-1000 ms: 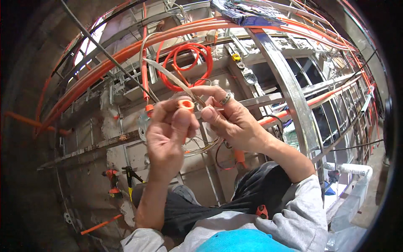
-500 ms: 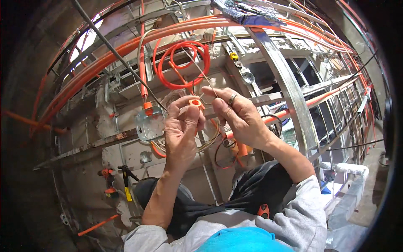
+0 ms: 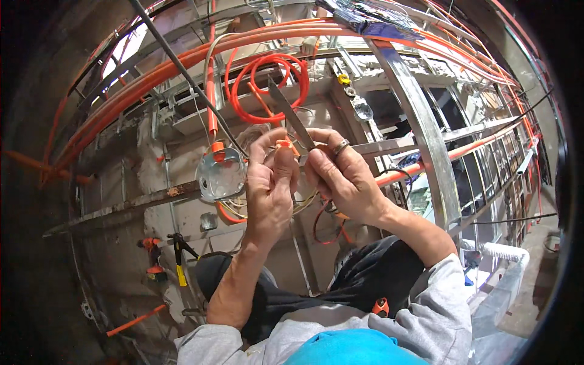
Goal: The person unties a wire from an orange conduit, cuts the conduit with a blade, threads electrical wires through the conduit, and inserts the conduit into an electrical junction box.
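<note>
Raised in front of me, my left hand [image 3: 269, 182] pinches a short orange plastic fitting [image 3: 286, 145] between thumb and fingers. Its open, hollow end showed half a second ago; now the fingers cover most of it. Beside it, my right hand [image 3: 345, 176], with a ring on one finger, grips the lower end of a thin, flat, dark metal blade [image 3: 292, 115]. The blade slants up and to the left, its tip reaching the coiled orange tubing [image 3: 236, 100] behind. Its lower end lies close to the fitting; I cannot tell whether they touch.
A round metal box [image 3: 220, 176] joins an orange pipe left of my hands. A metal stud [image 3: 420, 128] slants at the right, and a black cable [image 3: 176, 64] crosses at upper left. Down left are a cordless drill [image 3: 152, 258] and a yellow-black tool [image 3: 180, 260].
The blade, seen edge-on before, has turned so its flat side shows. The left fingers have turned the fitting, hiding more of it.
</note>
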`<state>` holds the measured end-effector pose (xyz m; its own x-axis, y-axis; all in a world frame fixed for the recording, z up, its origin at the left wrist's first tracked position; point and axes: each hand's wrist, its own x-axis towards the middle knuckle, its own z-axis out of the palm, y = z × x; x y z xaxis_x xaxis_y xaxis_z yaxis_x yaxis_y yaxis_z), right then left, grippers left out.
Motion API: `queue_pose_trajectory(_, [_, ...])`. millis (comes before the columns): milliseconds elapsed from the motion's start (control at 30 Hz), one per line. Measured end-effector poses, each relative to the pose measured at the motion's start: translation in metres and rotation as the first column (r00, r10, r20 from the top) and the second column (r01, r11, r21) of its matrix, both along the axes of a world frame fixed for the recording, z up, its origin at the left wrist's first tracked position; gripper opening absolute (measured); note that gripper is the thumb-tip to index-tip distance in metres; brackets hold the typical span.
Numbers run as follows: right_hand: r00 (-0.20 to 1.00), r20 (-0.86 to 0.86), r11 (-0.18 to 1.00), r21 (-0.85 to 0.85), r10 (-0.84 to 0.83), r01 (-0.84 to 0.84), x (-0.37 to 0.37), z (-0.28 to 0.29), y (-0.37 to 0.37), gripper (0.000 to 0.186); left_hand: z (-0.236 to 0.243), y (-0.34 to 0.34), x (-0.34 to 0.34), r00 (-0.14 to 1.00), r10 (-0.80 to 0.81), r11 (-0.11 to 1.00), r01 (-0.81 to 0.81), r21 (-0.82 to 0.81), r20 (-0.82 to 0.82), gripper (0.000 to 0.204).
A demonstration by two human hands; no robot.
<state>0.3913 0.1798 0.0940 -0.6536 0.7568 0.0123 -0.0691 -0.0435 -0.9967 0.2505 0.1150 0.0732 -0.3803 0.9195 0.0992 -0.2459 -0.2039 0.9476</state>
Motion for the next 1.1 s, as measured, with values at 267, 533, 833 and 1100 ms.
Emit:
queue_pose_trajectory(267, [0.989, 0.148, 0.947, 0.319, -0.016, -0.033, -0.004, -0.010, 0.004, 0.033, -0.005, 0.004, 0.006, 0.996, 0.075, 0.996, -0.073, 0.041, -0.056, 0.029])
queue_pose_trajectory(533, [0.998, 0.061, 0.965, 0.261, 0.019, -0.034, -0.002, -0.014, 0.002, 0.031, -0.008, 0.003, 0.004, 0.999, 0.035, 0.999, -0.036, -0.017, -0.019, 0.030])
queue_pose_trajectory(833, [0.993, 0.075, 0.968, 0.229, 0.090, -0.105, -0.004, -0.007, -0.005, 0.031, -0.012, -0.004, -0.006, 0.974, -0.012, 0.999, 0.002, -0.043, -0.227, 0.030])
queue_pose_trajectory(1100, [0.975, -0.180, 0.976, 0.199, 0.131, -0.094, -0.016, -0.022, -0.007, 0.029, -0.001, -0.009, -0.007, 0.962, -0.030, 0.997, 0.008, -0.082, -0.271, 0.033])
